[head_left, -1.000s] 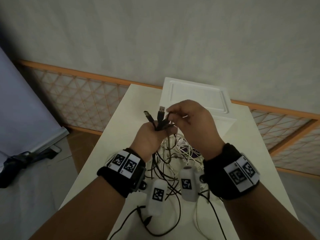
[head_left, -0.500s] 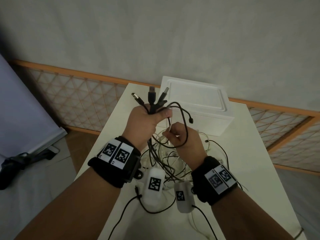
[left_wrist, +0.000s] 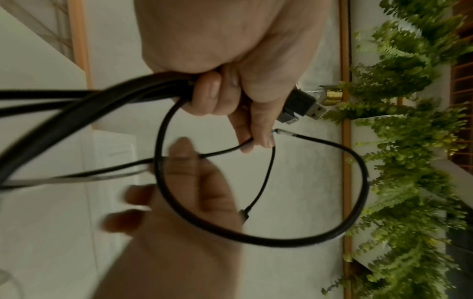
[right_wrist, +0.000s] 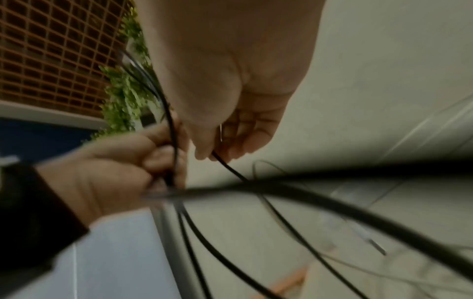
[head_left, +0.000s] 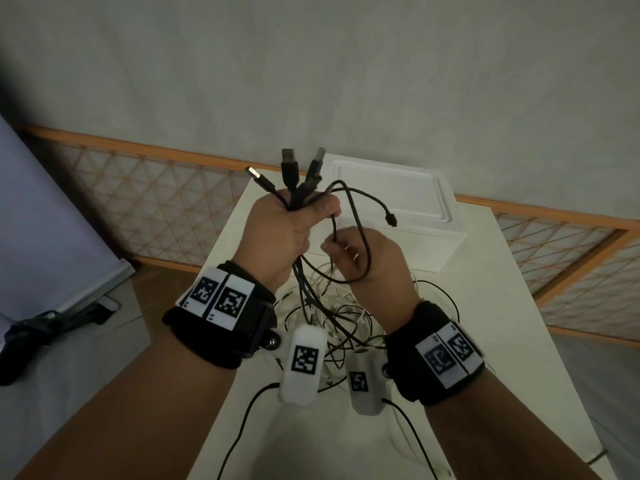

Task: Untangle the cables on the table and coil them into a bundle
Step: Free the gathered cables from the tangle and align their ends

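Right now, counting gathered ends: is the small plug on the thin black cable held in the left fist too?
No, the small plug dangles free beside the left hand.

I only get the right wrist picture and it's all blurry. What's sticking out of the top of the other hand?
Observer: The left hand grips a bunch of black cables, and their USB plugs fan out above the fist.
Operator: Is any cable end dangling loose?
Observer: Yes. A small plug hangs free on a thin cable, seen against the white box.
Operator: Is there still a mess underneath?
Observer: Yes, a tangle of black and white cables lies on the table beneath both hands.
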The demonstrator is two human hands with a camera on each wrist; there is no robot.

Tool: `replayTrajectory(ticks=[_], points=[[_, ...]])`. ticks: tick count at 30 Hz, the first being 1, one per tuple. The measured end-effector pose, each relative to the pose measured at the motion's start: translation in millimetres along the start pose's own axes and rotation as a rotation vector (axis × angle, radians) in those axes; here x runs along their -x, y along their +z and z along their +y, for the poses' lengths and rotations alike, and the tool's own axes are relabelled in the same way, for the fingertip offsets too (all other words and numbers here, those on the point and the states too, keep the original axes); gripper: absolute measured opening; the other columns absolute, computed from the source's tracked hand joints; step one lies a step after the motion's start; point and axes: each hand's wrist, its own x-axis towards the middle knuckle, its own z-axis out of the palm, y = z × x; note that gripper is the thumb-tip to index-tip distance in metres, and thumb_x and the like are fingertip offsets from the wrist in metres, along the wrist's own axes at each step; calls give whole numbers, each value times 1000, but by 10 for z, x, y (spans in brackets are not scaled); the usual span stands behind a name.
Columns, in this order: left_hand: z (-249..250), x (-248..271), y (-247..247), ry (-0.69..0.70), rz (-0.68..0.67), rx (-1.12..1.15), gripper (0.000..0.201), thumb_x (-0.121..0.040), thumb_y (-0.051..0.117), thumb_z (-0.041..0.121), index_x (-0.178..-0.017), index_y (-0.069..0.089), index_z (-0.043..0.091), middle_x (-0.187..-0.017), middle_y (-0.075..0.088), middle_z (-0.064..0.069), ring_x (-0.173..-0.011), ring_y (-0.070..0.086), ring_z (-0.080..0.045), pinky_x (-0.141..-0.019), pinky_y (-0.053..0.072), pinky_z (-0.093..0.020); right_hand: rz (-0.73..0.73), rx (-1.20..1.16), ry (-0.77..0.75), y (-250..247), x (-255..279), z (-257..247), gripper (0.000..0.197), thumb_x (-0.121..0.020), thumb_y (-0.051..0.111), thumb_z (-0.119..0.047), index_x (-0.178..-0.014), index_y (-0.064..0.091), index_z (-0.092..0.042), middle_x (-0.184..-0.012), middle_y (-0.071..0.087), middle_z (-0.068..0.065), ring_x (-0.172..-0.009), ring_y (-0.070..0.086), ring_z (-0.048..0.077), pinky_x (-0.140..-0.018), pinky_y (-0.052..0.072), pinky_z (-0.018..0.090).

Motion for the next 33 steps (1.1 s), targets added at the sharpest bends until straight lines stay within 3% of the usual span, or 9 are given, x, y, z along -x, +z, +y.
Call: replayTrajectory(ticks=[4,8,13,16,21,25,27,30,33], points=[[102,25,20,38,9,29,12,-85,67,10,-73,68,12,-78,69,-7,-35,29,-4,-36,20,-17,-283,107,159,168,71,316,16,-91,61,-26,-79,63,-16,-71,60,-6,-64,53,9,-62,39,19],[119,-38,-79,66,19,113,16,-85,67,13,-71,70,20,-78,71,-4,-41,26,-6,-38,16,-21,-481,158,296,180,183,545,14,-91,60,-20,-97,69,-12,-87,64,-5,-79,53,7,-67,33,5],[-296,-45,-139,-99,-113,89,14,-74,75,24,-88,75,23,-98,59,-14,-49,30,-10,-40,15,-26,-231,-3,253,3,-85,277,9,-90,58,-11,-89,63,-18,-75,65,-5,-69,61,14,-70,48,28],[-546,-25,-73,-184,-112,-47,22,-79,72,2,-96,71,17,-86,71,4,-48,39,-8,-38,25,-17,-172,-28,197,-101,-253,114,14,-87,47,-22,-86,60,-17,-74,69,-1,-66,65,17,-68,54,37],[-782,-42,-27,-181,-125,-349,5,-80,74,9,-78,70,11,-49,59,15,-41,47,4,-48,34,-13,31,-315,158,-405,-361,-222,21,-91,42,6,-90,52,-12,-78,63,12,-56,58,4,-49,42,15],[-978,-80,-144,-200,-92,-485,6,-77,79,20,-79,74,22,-70,69,6,-64,61,-6,-65,44,-21,214,-501,227,-682,-428,-389,29,-99,40,-4,-79,53,-21,-75,59,6,-53,55,3,-45,42,15],[-1027,-84,-223,-215,-59,-470,8,-77,79,17,-79,73,22,-70,68,8,-61,60,0,-67,42,-19,318,-540,214,-861,-482,-443,33,-98,39,-5,-74,53,-23,-68,59,1,-51,55,3,-46,44,14],[-1012,-94,-273,-241,-60,-484,11,-79,77,22,-89,74,19,-65,64,13,-51,55,5,-57,40,-17,300,-764,310,-1028,-542,-464,44,-96,37,5,-63,54,-19,-48,59,-8,-42,54,2,-41,44,17],[-1021,-108,-333,-300,-56,-474,18,-79,76,35,-89,76,20,-66,63,1,-42,43,-4,-48,32,-22,375,-709,245,-940,-454,-527,45,-96,34,9,-70,55,-22,-62,65,-10,-50,58,5,-48,50,20]])
